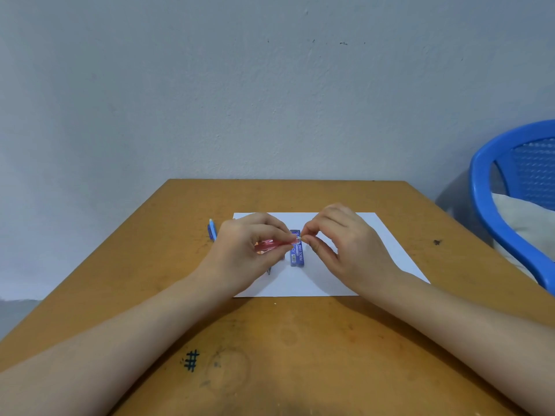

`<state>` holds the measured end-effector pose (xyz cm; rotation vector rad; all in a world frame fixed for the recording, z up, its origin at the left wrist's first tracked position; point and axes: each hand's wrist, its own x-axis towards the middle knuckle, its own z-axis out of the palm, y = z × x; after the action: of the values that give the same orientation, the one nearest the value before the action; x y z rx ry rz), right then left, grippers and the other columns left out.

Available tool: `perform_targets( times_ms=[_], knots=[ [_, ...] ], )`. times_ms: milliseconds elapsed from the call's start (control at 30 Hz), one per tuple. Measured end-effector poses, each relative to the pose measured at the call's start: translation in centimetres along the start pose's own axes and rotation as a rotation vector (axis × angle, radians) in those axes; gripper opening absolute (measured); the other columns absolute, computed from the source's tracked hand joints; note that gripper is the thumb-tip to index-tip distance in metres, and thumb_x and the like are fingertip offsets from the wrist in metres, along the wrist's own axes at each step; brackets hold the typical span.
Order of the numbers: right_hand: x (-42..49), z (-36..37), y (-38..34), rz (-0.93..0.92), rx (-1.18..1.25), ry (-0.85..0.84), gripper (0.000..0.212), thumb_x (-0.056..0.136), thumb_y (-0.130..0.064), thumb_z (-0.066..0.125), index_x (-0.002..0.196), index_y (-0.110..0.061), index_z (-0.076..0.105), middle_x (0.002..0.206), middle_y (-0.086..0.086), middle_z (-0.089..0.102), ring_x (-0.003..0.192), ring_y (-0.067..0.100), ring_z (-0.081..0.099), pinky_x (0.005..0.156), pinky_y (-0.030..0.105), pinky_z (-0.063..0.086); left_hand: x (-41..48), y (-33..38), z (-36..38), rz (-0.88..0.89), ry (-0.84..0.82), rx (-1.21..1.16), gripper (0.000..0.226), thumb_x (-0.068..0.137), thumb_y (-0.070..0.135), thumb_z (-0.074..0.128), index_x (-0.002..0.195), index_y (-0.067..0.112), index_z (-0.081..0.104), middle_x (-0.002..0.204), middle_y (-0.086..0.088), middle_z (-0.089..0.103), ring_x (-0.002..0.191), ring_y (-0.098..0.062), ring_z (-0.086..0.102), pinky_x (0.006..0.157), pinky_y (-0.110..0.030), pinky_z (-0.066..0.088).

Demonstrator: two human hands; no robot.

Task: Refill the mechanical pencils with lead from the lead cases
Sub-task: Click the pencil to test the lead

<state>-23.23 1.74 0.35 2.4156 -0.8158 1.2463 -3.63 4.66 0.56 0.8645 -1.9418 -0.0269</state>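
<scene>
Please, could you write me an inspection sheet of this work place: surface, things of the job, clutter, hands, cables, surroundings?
Surface: stained wooden table with an inked hash mark; a white paper sheet lies on it.
Job's things: pink pencil held over the paper; blue lead case lying on the paper; blue pencil on the table, left of the paper.
Clutter: a dark tip shows below the left hand; cannot tell what it is.
Hands: left hand grips the pink pencil; right hand pinches its end.
Cables: nothing seen.
Surroundings: grey wall; blue chair at right, holding a pale cushion.
</scene>
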Motion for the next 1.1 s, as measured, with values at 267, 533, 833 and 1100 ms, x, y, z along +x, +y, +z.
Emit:
perform_targets(
  times_ms=[267, 533, 833, 1100],
  knots=[
    [0.1, -0.4, -0.2, 0.282, 0.275, 0.018, 0.013, 0.085, -0.020, 0.062, 0.089, -0.015, 0.074, 0.083, -0.004, 0.069, 0.082, 0.006, 0.054, 0.066, 0.016, 0.043, 0.1, 0.1, 0.0, -0.094, 0.077, -0.054, 0.010, 0.075, 0.015, 0.074, 0.085, 0.015, 0.077, 0.085, 0.005, 0.070, 0.081, -0.002, 0.063, 0.067, -0.012, 0.047],
    [0.0, -0.2, -1.1, 0.290, 0.364, 0.006, 0.019, 0.083, -0.014, 0.065, 0.099, -0.013, 0.075, 0.084, -0.006, 0.068, 0.079, -0.008, 0.053, 0.069, 0.005, 0.040, 0.0, 0.1, -0.2, -0.125, 0.116, -0.063, 0.013, 0.075, 0.006, 0.077, 0.086, 0.013, 0.077, 0.085, 0.004, 0.070, 0.080, -0.004, 0.064, 0.067, -0.018, 0.051],
    [1.2, -0.2, 2.2, 0.560, 0.286, -0.173, 0.021, 0.089, -0.008, 0.062, 0.104, -0.017, 0.073, 0.086, -0.015, 0.060, 0.074, -0.009, 0.053, 0.065, 0.008, 0.038, 0.2, 0.2, -0.1, -0.171, 0.161, -0.046, 0.011, 0.075, 0.010, 0.078, 0.085, 0.014, 0.077, 0.085, 0.003, 0.071, 0.082, -0.002, 0.063, 0.066, -0.007, 0.045],
    [1.1, 0.8, 2.5, 0.561, 0.188, -0.538, 0.028, 0.086, -0.031, 0.067, 0.113, -0.023, 0.069, 0.092, -0.009, 0.058, 0.091, 0.006, 0.050, 0.073, 0.008, 0.032, 0.4, -0.1, -0.6, -0.201, 0.147, 0.012, 0.015, 0.076, 0.013, 0.077, 0.090, 0.016, 0.076, 0.088, 0.007, 0.070, 0.085, -0.006, 0.063, 0.067, -0.018, 0.052]
  ],
)
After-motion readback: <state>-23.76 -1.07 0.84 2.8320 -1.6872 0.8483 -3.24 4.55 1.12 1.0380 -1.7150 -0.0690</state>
